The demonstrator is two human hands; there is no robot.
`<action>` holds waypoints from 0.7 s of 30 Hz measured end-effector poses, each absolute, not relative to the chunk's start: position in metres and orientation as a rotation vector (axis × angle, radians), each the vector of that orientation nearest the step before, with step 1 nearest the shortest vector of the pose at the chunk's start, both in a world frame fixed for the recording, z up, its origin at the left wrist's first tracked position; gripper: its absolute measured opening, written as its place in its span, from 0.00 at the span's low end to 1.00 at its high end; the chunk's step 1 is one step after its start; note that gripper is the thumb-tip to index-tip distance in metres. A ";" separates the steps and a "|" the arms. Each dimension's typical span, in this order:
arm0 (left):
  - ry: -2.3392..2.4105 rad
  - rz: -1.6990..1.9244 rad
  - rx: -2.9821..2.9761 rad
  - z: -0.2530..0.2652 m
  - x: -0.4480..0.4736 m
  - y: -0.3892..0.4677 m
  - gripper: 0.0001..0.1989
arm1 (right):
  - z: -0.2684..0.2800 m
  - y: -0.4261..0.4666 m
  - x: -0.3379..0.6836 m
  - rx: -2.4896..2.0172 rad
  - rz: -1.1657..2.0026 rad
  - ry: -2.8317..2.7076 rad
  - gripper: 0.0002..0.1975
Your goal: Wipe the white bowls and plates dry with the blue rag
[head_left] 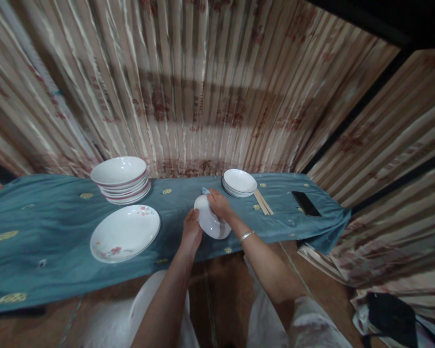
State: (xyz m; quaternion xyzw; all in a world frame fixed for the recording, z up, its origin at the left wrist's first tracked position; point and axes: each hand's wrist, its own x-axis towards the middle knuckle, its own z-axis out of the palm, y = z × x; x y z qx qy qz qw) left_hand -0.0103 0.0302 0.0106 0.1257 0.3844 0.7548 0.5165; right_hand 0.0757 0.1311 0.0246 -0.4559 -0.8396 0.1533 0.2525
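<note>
A small white plate is held tilted above the front of the table. My left hand is closed on its left rim, thumb on the near face. My right hand presses a light blue cloth against the plate's upper part; most of the cloth is hidden under the fingers. To the right of my hands stands a stack of shallow white dishes with dark rims, beside wooden chopsticks. A large white plate with red flowers lies to the left.
Behind the flowered plate rises a stack of white bowls with red-edged rims. A black phone lies near the right end of the teal tablecloth. Pleated curtains hang behind the table, and a dark bag is at lower right.
</note>
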 end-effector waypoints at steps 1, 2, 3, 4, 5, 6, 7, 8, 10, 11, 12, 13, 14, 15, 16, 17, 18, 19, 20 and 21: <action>0.919 1.816 0.296 0.010 -0.010 0.030 0.19 | 0.024 0.132 0.078 -1.285 0.437 -2.268 0.16; 0.914 1.821 0.291 0.010 -0.010 0.031 0.19 | 0.023 0.133 0.080 -1.333 0.457 -2.253 0.16; 0.910 1.824 0.287 0.010 -0.010 0.031 0.19 | 0.022 0.133 0.082 -1.385 0.477 -2.239 0.16; 0.906 1.826 0.286 0.011 -0.009 0.030 0.19 | 0.021 0.133 0.084 -1.438 0.496 -2.224 0.16; 0.903 1.826 0.287 0.011 -0.009 0.030 0.19 | 0.020 0.133 0.087 -1.490 0.514 -2.208 0.16; 0.899 1.824 0.288 0.011 -0.009 0.030 0.19 | 0.019 0.133 0.090 -1.534 0.528 -2.192 0.16; 0.899 1.823 0.286 0.011 -0.009 0.030 0.19 | 0.018 0.132 0.093 -1.564 0.535 -2.177 0.16; 0.899 1.821 0.283 0.011 -0.009 0.030 0.19 | 0.016 0.131 0.096 -1.583 0.538 -2.165 0.17; 0.907 1.817 0.279 0.011 -0.010 0.030 0.19 | 0.012 0.127 0.102 -1.614 0.547 -2.146 0.18; 0.913 1.814 0.280 0.011 -0.010 0.030 0.19 | 0.010 0.125 0.106 -1.631 0.553 -2.132 0.19; 0.916 1.811 0.284 0.010 -0.011 0.030 0.19 | 0.008 0.123 0.109 -1.646 0.559 -2.116 0.19; 0.917 1.809 0.288 0.010 -0.011 0.031 0.18 | 0.006 0.121 0.112 -1.661 0.563 -2.098 0.20; 0.916 1.809 0.289 0.009 -0.011 0.031 0.18 | 0.004 0.118 0.115 -1.671 0.567 -2.079 0.20; 0.914 1.810 0.287 0.009 -0.011 0.031 0.18 | 0.002 0.115 0.118 -1.676 0.571 -2.058 0.20; 0.911 1.813 0.282 0.008 -0.011 0.032 0.18 | 0.000 0.112 0.121 -1.674 0.579 -2.036 0.20; 0.908 1.818 0.275 0.007 -0.011 0.033 0.18 | -0.002 0.109 0.124 -1.668 0.590 -2.014 0.20; 0.906 1.824 0.267 0.006 -0.011 0.033 0.18 | -0.005 0.106 0.126 -1.658 0.604 -1.991 0.21; 0.908 1.828 0.257 0.005 -0.011 0.034 0.18 | -0.007 0.103 0.129 -1.646 0.617 -1.962 0.21; 0.913 1.830 0.245 0.004 -0.011 0.035 0.18 | -0.011 0.100 0.131 -1.632 0.629 -1.930 0.21; 0.919 1.833 0.230 0.004 -0.011 0.035 0.17 | -0.015 0.096 0.132 -1.616 0.638 -1.899 0.21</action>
